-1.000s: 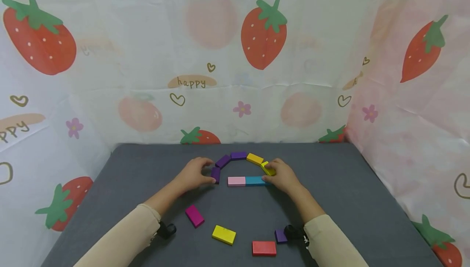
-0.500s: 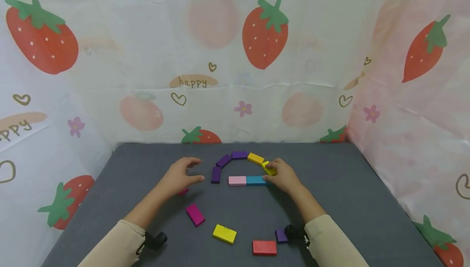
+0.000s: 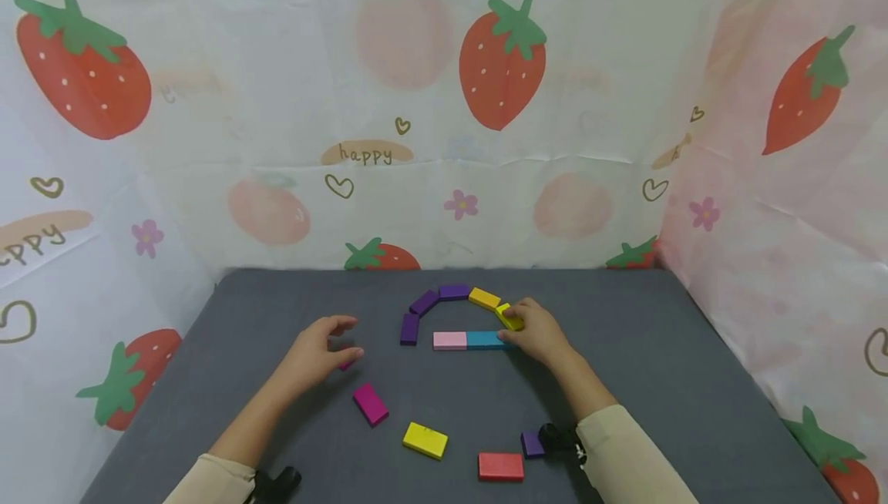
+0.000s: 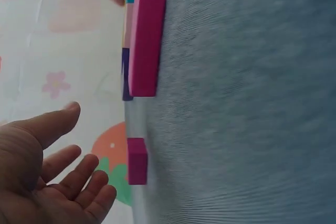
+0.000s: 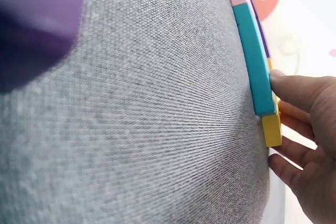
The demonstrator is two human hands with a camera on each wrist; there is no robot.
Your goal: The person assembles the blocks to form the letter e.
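At the right end of an arch of blocks, my right hand [image 3: 537, 334] pinches a yellow block [image 3: 509, 317], its thumb by the end of a blue block [image 3: 484, 341]. The right wrist view shows the yellow block [image 5: 272, 130] between thumb and fingers. The arch also has purple blocks [image 3: 409, 329] and an orange-yellow one [image 3: 485, 299]. Beneath it, a pink block [image 3: 449, 341] abuts the blue one. My left hand [image 3: 312, 354] hovers with parted fingers, holding nothing. It partly covers a magenta block [image 3: 347, 364]; that block [image 4: 137, 161] stands apart from the fingers in the left wrist view.
Nearer on the grey table [image 3: 645, 381] lie another magenta block [image 3: 371, 404], a yellow block [image 3: 425, 440] and a red block [image 3: 500, 467]. A purple block [image 3: 533, 445] is partly hidden by the right wrist camera. Strawberry-print cloth [image 3: 388, 203] borders the back and sides.
My left hand has left the purple block at the arch's left end, moving left and nearer, over a magenta block. My right hand has stayed at the yellow block.
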